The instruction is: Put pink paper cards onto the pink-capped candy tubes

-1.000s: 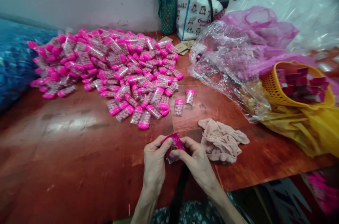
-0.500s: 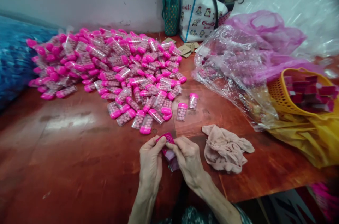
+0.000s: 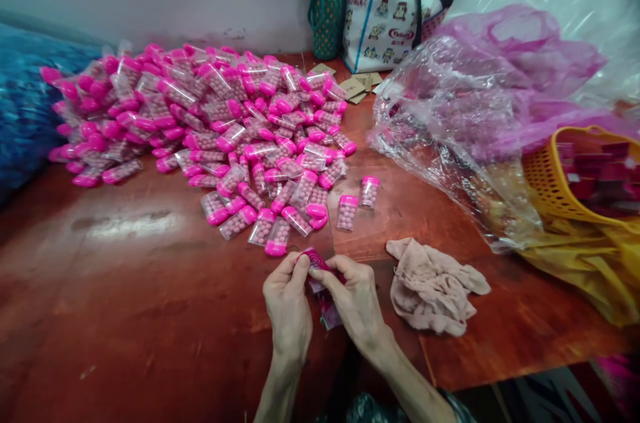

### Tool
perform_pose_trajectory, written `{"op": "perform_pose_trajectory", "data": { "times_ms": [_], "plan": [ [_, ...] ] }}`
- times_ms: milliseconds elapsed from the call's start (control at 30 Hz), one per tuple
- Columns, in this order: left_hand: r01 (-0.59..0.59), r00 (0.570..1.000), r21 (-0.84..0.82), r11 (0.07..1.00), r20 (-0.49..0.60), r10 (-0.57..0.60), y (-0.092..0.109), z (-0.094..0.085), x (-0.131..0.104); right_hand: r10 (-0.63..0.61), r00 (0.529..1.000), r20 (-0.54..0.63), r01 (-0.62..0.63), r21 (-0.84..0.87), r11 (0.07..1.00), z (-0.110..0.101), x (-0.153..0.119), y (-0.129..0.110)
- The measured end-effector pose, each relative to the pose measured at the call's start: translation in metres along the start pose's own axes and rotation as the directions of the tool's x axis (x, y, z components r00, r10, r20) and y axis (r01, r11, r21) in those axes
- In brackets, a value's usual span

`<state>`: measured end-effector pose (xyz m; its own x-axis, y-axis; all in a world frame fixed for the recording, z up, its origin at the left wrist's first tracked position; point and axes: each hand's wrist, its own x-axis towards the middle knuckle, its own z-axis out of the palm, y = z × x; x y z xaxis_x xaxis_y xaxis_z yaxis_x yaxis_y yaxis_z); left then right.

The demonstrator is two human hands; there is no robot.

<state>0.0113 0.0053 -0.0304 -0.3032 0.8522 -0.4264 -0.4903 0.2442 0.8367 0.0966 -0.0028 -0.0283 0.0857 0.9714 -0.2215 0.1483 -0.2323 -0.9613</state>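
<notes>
Near the front of the reddish table, my left hand (image 3: 290, 303) pinches the left edge of a magenta printed packet (image 3: 316, 263) between thumb and fingers. From the other side my right hand (image 3: 356, 300) grips the same packet, its thumb close to the left thumb. The packet's lower part hangs between the hands, purple and partly see-through; its contents cannot be made out. Beyond the hands lies a large pile of clear tubes with pink caps and pink balls (image 3: 220, 116). Two such tubes (image 3: 347, 213) stand upright apart from the pile.
A crumpled beige cloth (image 3: 433, 286) lies right of my hands. Farther right are a yellow basket (image 3: 543, 173) of magenta pieces, a yellow bag (image 3: 590, 263) and clear and pink plastic (image 3: 450, 103). A white tote (image 3: 383, 20) stands by the wall; blue plastic (image 3: 30, 110) is at left.
The view has shifted slightly, moving the cloth and basket rightward in the picture. Both hands still hold the packet, whose top now looks more bent between the fingers.
</notes>
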Motion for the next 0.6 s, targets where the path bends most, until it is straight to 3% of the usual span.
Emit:
{"op": "perform_pose_trajectory", "data": {
  "times_ms": [167,433,533,600],
  "plan": [
    [0.051,0.998,-0.054,0.997,-0.025,-0.052,0.007,0.003,0.006,-0.039,0.998,0.053,0.040,-0.005,0.999,0.000,0.002,-0.001],
    [0.014,1.000,-0.069,0.998,-0.025,-0.015,0.009,0.001,0.008,-0.060,0.997,0.047,0.063,-0.058,0.996,0.000,0.004,-0.003],
    [-0.078,0.996,-0.019,0.997,-0.044,0.077,0.010,-0.005,0.010,-0.092,0.995,0.038,0.096,-0.118,0.988,-0.002,0.004,0.000],
    [-0.184,0.982,0.107,0.977,-0.021,0.187,0.013,-0.011,0.010,-0.137,0.990,0.046,0.143,-0.172,0.975,-0.006,0.004,0.001]
  ]
}}
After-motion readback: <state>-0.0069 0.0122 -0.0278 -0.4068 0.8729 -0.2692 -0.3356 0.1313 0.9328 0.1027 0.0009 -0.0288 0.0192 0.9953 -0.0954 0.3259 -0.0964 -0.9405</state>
